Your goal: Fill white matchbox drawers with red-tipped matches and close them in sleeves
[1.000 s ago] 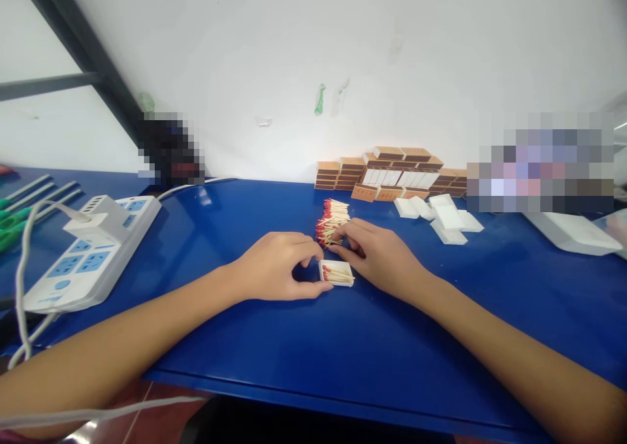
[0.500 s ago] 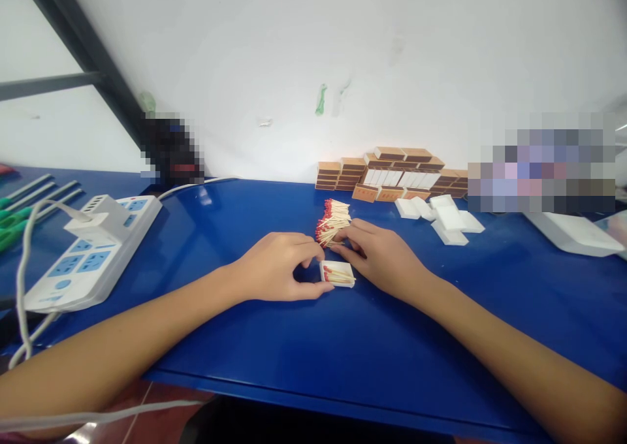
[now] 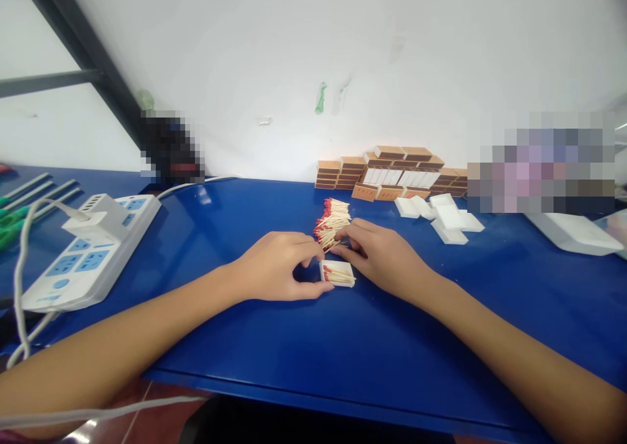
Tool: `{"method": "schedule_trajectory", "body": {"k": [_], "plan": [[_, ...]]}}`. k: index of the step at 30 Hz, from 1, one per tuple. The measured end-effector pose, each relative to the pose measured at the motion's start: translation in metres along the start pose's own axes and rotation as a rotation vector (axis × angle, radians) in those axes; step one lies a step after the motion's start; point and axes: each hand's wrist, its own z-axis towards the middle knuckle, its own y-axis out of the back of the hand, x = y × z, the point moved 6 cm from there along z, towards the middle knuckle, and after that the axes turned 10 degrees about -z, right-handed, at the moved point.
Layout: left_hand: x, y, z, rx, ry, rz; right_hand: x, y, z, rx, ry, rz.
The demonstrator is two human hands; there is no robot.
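View from above the seated person's hands. A white wall (image 3: 343, 39) fills the upper half of the frame. Below it a blue table (image 3: 343, 352) runs from the left edge to the right edge. Both bare forearms enter from the lower corners and meet near the centre.

At the left, a white power strip (image 3: 88, 254) with blue sockets lies at a slant, one plug seated in it and a pale cable (image 3: 19, 281) looping down toward the lower left corner. At the far right edge rests a flat white box (image 3: 573, 232).

Against the wall, right of centre, brown matchboxes (image 3: 392, 170) are stacked in low rows. Just in front of them, slightly to the right, lies a loose cluster of empty white trays (image 3: 448, 219).

The left hand (image 3: 274, 268) rests on the table at centre, curled, with thumb and forefinger closed on the left end of a small white tray (image 3: 337, 273). The right hand (image 3: 386, 258) lies just right of it, knuckles up, fingers drawn together at the near end of a pile of matches (image 3: 333, 219). Whether they grip any matches cannot be told.

The pile, red heads pointing mostly to the left and away, lies just above centre, directly behind the tray. The tray sits flat between the two hands and holds a few red-tipped matches lying lengthwise.
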Motion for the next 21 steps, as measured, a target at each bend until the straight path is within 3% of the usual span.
{"method": "schedule_trajectory", "body": {"k": [5, 13, 21], "plan": [[0.0, 0.0, 0.0, -0.004, -0.004, 0.007, 0.002, 0.0, 0.0, -0.058, 0.064, -0.067], [0.0, 0.0, 0.0, -0.002, 0.004, 0.007, 0.001, 0.005, -0.002, -0.021, 0.087, -0.287], [0.0, 0.001, 0.0, -0.015, 0.008, 0.012, -0.024, 0.014, -0.007, 0.002, 0.088, -0.239]]}}
